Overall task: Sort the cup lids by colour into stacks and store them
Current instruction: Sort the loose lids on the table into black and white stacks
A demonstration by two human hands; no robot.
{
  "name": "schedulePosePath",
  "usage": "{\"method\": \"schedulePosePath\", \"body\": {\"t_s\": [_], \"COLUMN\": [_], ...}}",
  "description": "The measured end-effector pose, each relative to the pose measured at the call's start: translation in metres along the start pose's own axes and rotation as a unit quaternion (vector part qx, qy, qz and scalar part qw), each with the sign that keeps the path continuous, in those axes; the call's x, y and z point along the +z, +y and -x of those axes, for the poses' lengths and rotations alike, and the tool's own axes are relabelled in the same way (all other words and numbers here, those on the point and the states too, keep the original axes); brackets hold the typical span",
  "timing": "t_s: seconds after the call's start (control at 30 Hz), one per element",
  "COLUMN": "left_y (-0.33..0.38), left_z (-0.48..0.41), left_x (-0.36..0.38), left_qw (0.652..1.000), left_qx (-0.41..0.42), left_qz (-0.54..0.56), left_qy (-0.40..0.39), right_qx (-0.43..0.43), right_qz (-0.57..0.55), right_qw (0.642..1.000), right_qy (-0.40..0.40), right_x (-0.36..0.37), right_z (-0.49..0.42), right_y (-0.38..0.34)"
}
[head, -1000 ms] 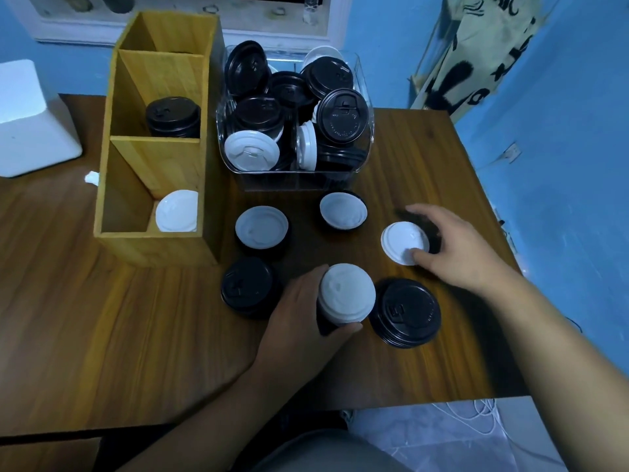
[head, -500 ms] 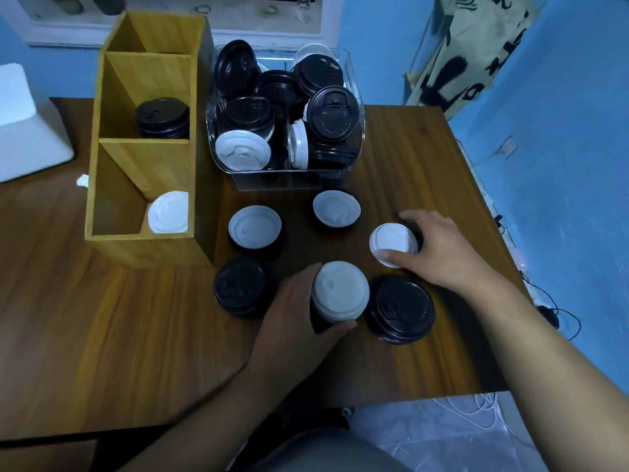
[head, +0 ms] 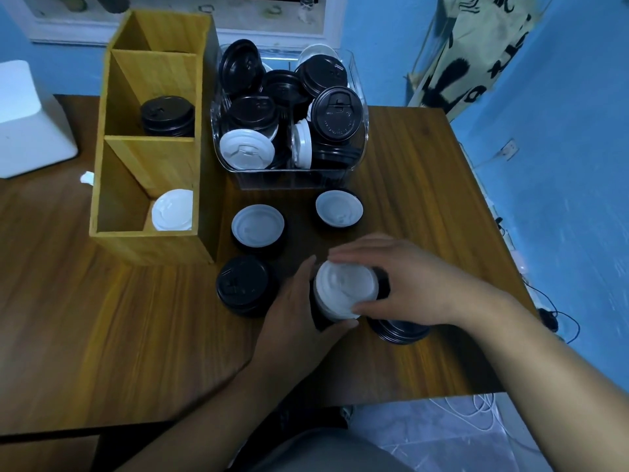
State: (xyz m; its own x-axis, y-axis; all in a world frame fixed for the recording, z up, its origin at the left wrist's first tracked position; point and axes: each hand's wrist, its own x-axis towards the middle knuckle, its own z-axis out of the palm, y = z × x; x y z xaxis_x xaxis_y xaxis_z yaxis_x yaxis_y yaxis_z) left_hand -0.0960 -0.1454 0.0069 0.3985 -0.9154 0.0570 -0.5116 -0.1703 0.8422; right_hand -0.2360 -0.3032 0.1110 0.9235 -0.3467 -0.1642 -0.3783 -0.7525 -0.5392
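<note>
Right hand (head: 418,287) caps white stack (head: 343,291) — table edge (head: 442,391) near.

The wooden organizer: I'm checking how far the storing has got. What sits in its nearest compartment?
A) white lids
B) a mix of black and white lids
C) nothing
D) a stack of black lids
A: the nearest compartment of the wooden organizer shows only white lids, while the black lids sit in the compartment behind it.

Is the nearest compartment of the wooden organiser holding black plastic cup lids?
No: the nearest compartment of the wooden organiser holds white lids, while the black lids sit one compartment behind.
</note>
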Motion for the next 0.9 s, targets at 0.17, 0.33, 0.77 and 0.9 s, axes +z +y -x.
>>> {"method": "schedulePosePath", "body": {"t_s": [0.17, 0.33, 0.77, 0.9], "left_y": [0.000, -0.003, 0.002, 0.003], "left_z": [-0.002, -0.002, 0.001, 0.002], "left_x": [0.000, 0.002, 0.001, 0.000], "left_qw": [1.000, 1.000, 1.000, 1.000], "left_qx": [-0.007, -0.013, 0.001, -0.005], "left_qz": [-0.003, -0.005, -0.021, -0.022], "left_qy": [-0.009, -0.013, 0.006, -0.004], "right_qx": [-0.002, 0.008, 0.061, 0.099], "right_qz": [0.030, 0.063, 0.011, 0.090], "right_qw": [0.999, 0.996, 0.990, 0.986], "right_qy": [-0.039, -0.066, 0.124, 0.097], "right_x": [0.010, 0.013, -0.009, 0.006], "right_z": [-0.010, -0.012, -0.052, -0.076], "right_y": [-0.001, -0.003, 0.022, 0.041]}}
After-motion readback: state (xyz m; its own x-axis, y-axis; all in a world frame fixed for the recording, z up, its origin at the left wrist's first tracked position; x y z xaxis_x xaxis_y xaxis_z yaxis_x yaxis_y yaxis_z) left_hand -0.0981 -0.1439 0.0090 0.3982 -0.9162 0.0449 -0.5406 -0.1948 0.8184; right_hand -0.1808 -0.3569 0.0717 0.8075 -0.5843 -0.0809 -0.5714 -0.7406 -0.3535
